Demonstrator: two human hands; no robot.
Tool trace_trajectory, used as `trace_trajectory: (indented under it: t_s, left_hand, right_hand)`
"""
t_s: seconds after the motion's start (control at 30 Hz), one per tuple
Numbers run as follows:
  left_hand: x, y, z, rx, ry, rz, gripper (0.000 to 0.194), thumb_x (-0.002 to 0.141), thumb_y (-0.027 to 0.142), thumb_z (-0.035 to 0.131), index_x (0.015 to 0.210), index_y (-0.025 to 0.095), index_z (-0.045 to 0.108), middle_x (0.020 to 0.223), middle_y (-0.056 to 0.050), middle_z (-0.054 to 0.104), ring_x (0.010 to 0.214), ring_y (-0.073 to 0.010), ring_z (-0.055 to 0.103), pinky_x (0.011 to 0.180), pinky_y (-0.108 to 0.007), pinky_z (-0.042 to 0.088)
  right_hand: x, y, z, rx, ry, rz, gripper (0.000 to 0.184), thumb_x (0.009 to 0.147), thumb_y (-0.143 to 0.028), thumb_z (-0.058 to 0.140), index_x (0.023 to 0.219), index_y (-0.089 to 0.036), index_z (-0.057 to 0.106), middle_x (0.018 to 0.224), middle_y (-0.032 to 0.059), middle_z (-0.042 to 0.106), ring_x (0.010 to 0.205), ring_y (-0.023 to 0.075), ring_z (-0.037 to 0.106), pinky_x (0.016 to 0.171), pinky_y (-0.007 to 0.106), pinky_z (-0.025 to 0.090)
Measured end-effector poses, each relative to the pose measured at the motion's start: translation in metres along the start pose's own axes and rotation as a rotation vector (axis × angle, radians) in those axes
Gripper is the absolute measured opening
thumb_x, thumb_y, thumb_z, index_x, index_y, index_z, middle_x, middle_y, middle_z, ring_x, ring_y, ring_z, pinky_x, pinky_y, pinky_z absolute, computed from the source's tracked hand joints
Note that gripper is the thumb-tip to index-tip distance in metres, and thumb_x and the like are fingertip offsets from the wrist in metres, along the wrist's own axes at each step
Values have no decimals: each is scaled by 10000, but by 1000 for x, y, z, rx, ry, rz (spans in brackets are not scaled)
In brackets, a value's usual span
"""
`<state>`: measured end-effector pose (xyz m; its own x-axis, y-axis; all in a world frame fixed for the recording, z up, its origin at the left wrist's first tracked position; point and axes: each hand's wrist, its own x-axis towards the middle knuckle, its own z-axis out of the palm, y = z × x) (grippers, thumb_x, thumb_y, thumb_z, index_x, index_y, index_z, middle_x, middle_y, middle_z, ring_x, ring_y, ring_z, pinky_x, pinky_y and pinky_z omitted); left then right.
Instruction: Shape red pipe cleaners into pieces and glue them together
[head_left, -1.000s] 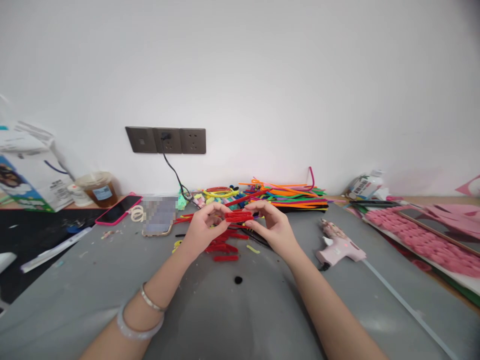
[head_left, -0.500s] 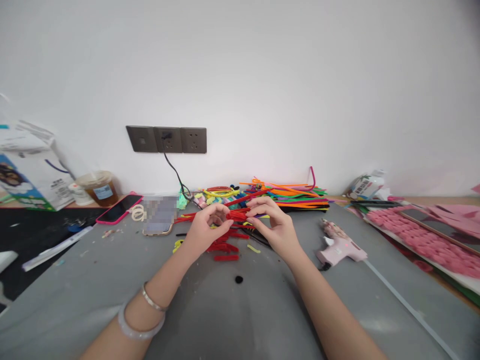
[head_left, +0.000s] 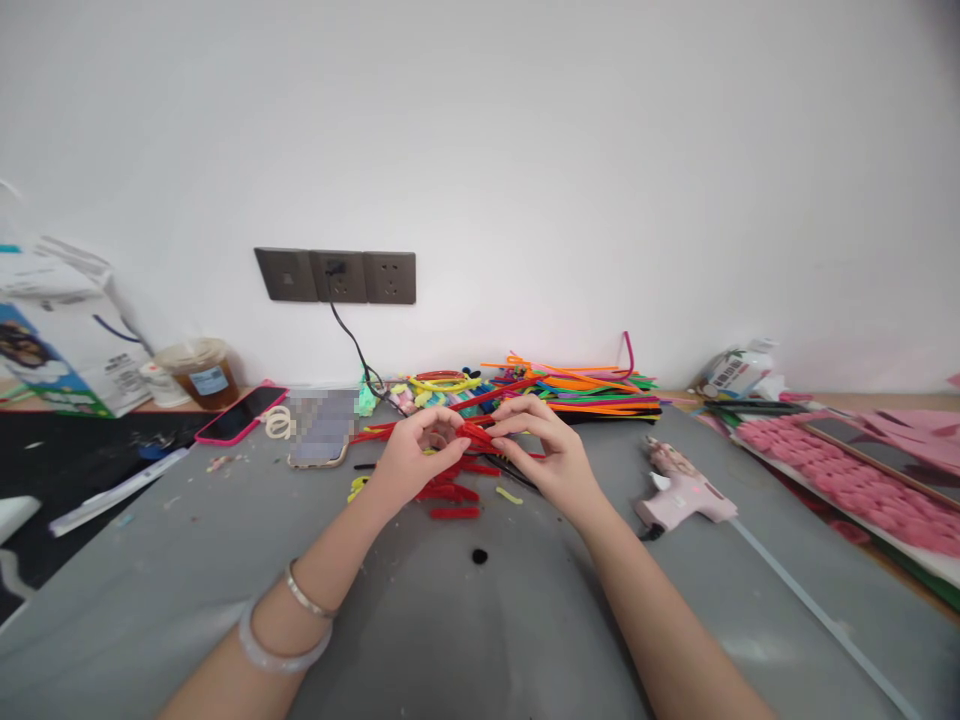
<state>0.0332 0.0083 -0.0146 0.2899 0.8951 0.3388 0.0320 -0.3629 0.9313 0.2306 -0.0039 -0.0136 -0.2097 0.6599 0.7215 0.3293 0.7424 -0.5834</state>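
Between my fingertips, above the grey mat, is a bent bunch of red pipe cleaner (head_left: pixel 474 434). My left hand (head_left: pixel 421 455) pinches its left side with thumb and fingers. On its right side, the thumb and fingertips of my right hand (head_left: pixel 541 445) are closed on the same red piece. Short red pipe cleaner pieces (head_left: pixel 454 493) lie on the mat below my hands, partly hidden by the left one. A small yellow piece (head_left: pixel 509 495) rests just right of them, and a black pompom (head_left: pixel 479 556) sits nearer to me.
Colourful pipe cleaners (head_left: pixel 592 385) are heaped along the wall. A pink glue gun (head_left: pixel 679 495) lies at right, beside pink woolly material (head_left: pixel 840 480). Two phones, one in a pink case (head_left: pixel 244 415), and a drink cup (head_left: pixel 201 375) are at left. A black cord (head_left: pixel 349 335) hangs from the socket.
My fingers have come a little closer together on the red pipe cleaner, which now looks more bunched. The view has shifted very slightly; the things on the table stay in place.
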Motion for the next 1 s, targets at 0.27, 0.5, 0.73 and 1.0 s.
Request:
trace_trajectory:
  t_s: [0.27,0.5,0.73,1.0]
  left_hand:
    - [0,1,1,17,-21,-30,231,743,347,705,849,164,612,790,-24,623,708,-141,576,632,-249,479]
    - [0,-1,3,8,-17,-35,253,763,387,694,859,165,619,810,-29,632,755,-156,598,655,-257,494]
    - [0,-1,3,36,7,-43,275,795,427,676,867,164,642,868,-48,663,793,-178,633,636,-259,512]
    - [1,-7,4,-135,10,-147,291,770,416,722,885,167,624,785,-4,655,690,-136,636,608,-259,580]
  right_hand:
    - [-1,-3,4,-27,-7,-1,118,898,-228,625,975,-254,711,887,61,706,827,220,636,772,391,524]
    - [-3,0,5,25,-69,51,176,914,-232,600,1030,-266,728,953,67,721,862,215,655,775,379,537]
    - [-5,4,9,205,-30,200,171,866,-297,671,1019,-260,736,869,46,695,794,194,649,712,337,563]
    - [-5,7,16,369,14,396,241,773,-399,750,934,-221,734,753,27,694,675,175,638,608,300,534]
